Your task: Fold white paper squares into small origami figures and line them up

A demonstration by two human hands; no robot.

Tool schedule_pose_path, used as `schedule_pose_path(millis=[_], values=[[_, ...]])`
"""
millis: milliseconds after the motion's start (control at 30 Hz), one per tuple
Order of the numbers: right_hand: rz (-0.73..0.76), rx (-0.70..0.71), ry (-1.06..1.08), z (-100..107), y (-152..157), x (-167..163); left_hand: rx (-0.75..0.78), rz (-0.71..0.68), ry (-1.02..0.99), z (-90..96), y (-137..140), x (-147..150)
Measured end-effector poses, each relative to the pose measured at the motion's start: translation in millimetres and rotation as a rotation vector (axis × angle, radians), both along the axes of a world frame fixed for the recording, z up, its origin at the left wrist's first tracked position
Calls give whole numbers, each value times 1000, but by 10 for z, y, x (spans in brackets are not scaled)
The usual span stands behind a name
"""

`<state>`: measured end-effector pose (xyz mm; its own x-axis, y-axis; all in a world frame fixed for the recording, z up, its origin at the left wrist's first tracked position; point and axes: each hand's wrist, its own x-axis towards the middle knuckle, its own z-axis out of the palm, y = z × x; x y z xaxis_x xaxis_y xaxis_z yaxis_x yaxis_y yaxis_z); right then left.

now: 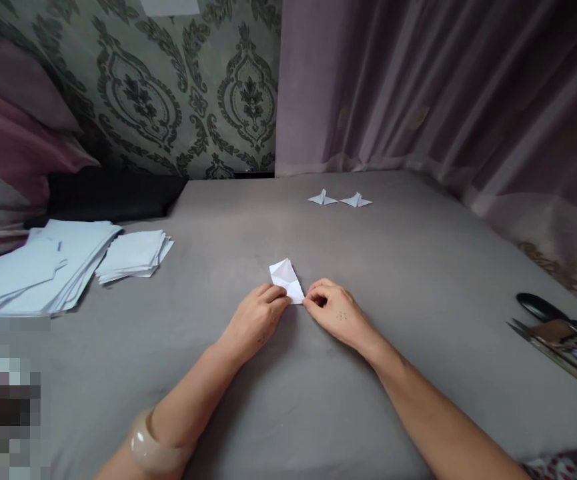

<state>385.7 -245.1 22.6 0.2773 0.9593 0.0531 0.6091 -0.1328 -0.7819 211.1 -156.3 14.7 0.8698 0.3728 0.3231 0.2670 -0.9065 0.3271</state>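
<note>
A small folded piece of white paper [285, 272] lies on the grey cloth surface between my hands, with creases showing on its face. My left hand [261, 310] has its fingers bent over the paper's lower left side and presses on it. With thumb and forefinger together, my right hand [335, 308] pinches the paper's lower right corner. The fingertips of my left hand cover part of the paper's lower edge.
Two folded white paper shapes [323, 198] stand at the back. On the left lie a large stack of white sheets [75, 247] and a smaller stack of cut paper [133, 255], with a black cloth [113, 193] behind. Scissors [551, 350] and other small items lie at the right.
</note>
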Motion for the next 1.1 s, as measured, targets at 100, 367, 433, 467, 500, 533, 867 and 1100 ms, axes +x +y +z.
schedule_pose_path(millis=[100,367,433,467,500,533,867,1100], values=[[2,5,-31,-15,-1,5,4,-29,22,-6,-7,-2],[-2,-7,-103,15,-11,-33,27,-65,91,23,-6,-16],[9,-19,-101,36,-17,-5,22,-76,99,17,4,-20],[10,-28,-90,47,-20,19,19,-80,104,9,11,-22],[7,-42,-74,57,-21,46,17,-82,109,-1,17,-24],[-3,-58,-57,67,-21,75,16,-81,113,-13,23,-25],[-70,-55,20,44,23,107,5,-85,137,-13,27,8],[-38,17,-20,-9,87,-27,-52,-104,10,31,29,-12]])
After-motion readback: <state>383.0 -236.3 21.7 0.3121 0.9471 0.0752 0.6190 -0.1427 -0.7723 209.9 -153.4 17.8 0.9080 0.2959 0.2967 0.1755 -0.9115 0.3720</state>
